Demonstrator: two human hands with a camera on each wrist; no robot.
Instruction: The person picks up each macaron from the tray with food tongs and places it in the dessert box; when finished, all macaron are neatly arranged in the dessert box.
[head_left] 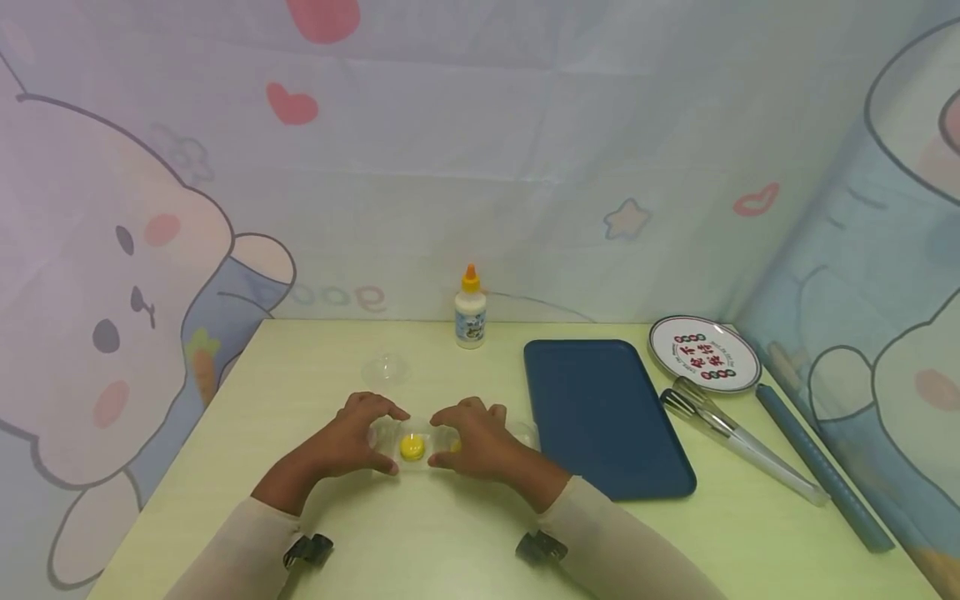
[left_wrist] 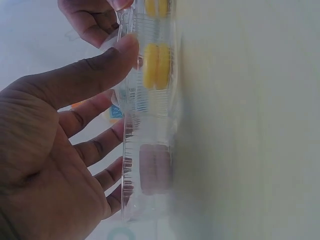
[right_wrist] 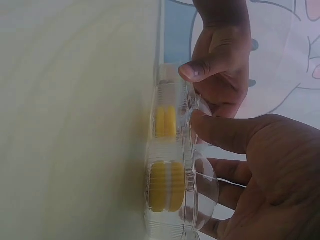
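A long clear plastic macaron box (head_left: pixel 393 429) lies on the table with macarons inside. In the left wrist view a purple macaron (left_wrist: pixel 155 169) sits at one end, with a yellow macaron (left_wrist: pixel 157 66) further along. My left hand (head_left: pixel 352 435) grips the box's left part, thumb on the near edge and fingers at the far edge. Beside it my right hand (head_left: pixel 483 442) holds the box further right, its thumb on the near rim and its fingers behind a clear dome (right_wrist: pixel 206 187) above another yellow macaron (right_wrist: pixel 166 186). Part of the box is hidden under the right hand.
A loose clear dome (head_left: pixel 386 368) lies behind the left hand. Further back stands a glue bottle (head_left: pixel 470 312). To the right are a dark blue tray (head_left: pixel 607 417), a printed plate (head_left: pixel 705 354), tongs (head_left: pixel 742 440) and a dark blue bar (head_left: pixel 825 467).
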